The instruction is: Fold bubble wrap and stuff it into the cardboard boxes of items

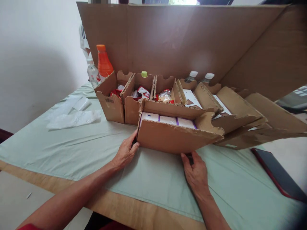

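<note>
A long open cardboard box (177,138) sits crosswise before me, in front of a row of other boxes. Inside it stand white packs with purple edges (168,120), side by side. My left hand (125,151) grips its left end, thumb at the front and fingertips hidden behind the corner. At the bottom front edge, right of the middle, my right hand (196,172) holds the box, with some fingertips tucked underneath. Just behind, a cardboard box with red-and-white packets (144,92) and one with clear-wrapped food (165,95) stand close together.
A large cardboard panel (168,41) rises at the back. An orange bottle (104,62) and clear bottle (93,74) stand behind the leftmost box (112,108). Bubble wrap (76,119) lies left on the green cloth (96,147). A dark tablet-like device (278,171) lies right.
</note>
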The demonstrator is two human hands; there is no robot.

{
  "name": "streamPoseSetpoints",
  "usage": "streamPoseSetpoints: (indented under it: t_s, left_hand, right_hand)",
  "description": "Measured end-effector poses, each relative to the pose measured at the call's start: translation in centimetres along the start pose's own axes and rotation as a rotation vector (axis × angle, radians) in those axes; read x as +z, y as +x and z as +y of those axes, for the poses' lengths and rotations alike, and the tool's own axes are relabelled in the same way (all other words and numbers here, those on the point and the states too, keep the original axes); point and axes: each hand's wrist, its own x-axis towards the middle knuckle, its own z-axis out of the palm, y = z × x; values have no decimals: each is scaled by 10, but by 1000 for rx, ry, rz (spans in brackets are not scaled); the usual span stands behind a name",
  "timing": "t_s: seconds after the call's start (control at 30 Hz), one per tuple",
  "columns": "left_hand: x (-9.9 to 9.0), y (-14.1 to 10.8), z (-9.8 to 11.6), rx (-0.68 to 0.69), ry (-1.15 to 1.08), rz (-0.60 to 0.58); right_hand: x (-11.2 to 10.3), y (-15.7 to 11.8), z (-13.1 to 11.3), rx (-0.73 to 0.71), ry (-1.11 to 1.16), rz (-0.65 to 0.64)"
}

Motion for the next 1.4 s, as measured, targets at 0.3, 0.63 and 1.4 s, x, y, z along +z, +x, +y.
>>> streamPoseSetpoints:
  t_s: [0.3, 0.63, 1.4]
  left_hand:
    - [-2, -47, -4, 2, 353, -85]
    - [-156, -58, -14, -132, 682, 158]
    - [-30, -119, 16, 457, 651, 309]
  right_hand:
    - [0, -22, 11, -252, -426, -59]
    - [-13, -32, 32, -303, -418, -131]
    - [-30, -91, -97, 170, 629, -573]
